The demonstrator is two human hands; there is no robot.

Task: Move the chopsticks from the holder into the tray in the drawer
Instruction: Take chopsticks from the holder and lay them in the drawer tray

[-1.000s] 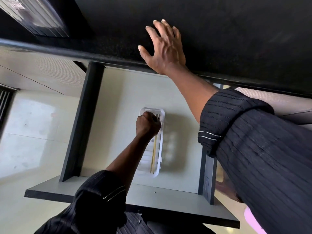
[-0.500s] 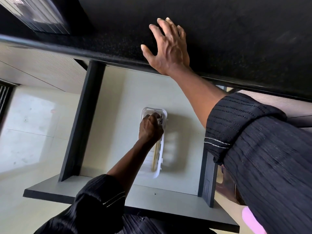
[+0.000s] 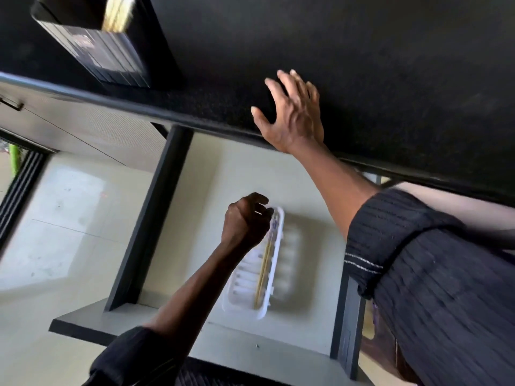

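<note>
Black countertop (image 3: pixel 362 65) bears the chopstick holder (image 3: pixel 97 51) upper left and the spread right hand (image 3: pixel 292 118); the loosely curled, seemingly empty left hand (image 3: pixel 245 221) hovers over chopsticks (image 3: pixel 263 268) laid in the drawer tray (image 3: pixel 243 312), so next reach for more.

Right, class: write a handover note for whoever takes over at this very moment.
Left hand: fingers curled over the far end of the tray; unclear whether it pinches anything.
Right hand: open, flat on the counter.
Done: tray chopsticks lie in the tray, in the open drawer.
Left: holder chopsticks stand in the black holder on the counter; move them across.
</note>
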